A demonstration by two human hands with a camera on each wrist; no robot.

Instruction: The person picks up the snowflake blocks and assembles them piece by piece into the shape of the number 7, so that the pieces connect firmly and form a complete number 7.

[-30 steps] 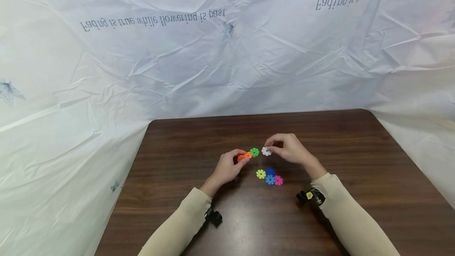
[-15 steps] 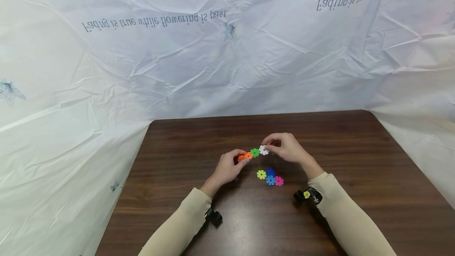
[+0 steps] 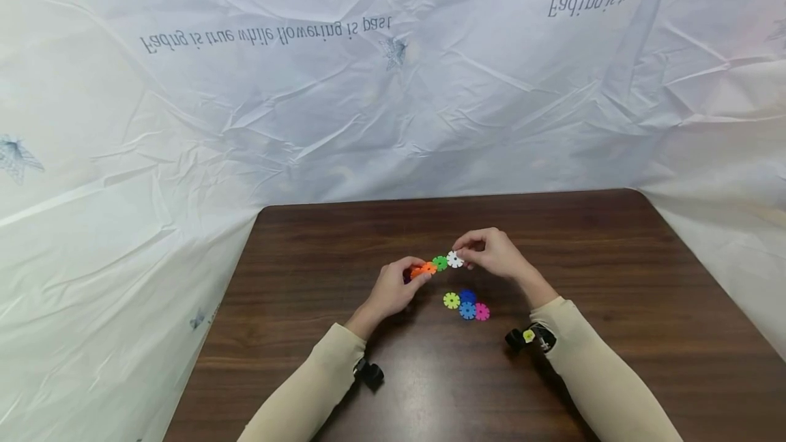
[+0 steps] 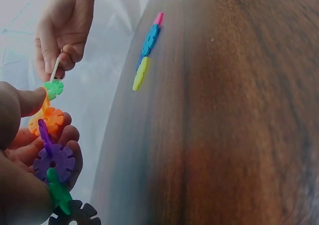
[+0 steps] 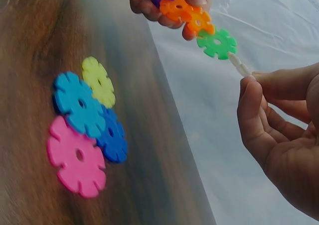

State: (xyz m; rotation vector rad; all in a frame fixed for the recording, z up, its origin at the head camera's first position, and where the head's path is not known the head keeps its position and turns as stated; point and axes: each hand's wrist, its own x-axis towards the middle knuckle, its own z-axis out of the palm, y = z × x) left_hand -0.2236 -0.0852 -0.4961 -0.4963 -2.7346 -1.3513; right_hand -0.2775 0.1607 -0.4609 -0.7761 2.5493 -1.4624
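My left hand (image 3: pixel 393 288) pinches a chain of interlocked notched plastic discs near its orange discs (image 5: pixel 177 8). In the left wrist view the chain runs from a black disc (image 4: pixel 75 215) through dark green, purple (image 4: pixel 54 161) and orange to a light green disc (image 5: pixel 217 43) at the far end. Between thumb and fingertips, my right hand (image 3: pixel 496 253) pinches a white disc (image 5: pixel 240 64). That disc stands edge-on in the right wrist view, its rim right at the light green disc's edge. Part of the chain is hidden by the left fingers.
Loose discs lie together on the brown wooden table (image 3: pixel 295 346), nearer the body than the hands: yellow (image 5: pixel 98 81), light blue (image 5: pixel 79 104), dark blue (image 5: pixel 113 137) and pink (image 5: pixel 77 158). They overlap each other. White printed sheeting (image 3: pixel 393 121) hangs beyond the table's far edge.
My right hand has moved left, bringing the white disc from a small gap up against the light green disc. The left hand and its chain have hardly moved.
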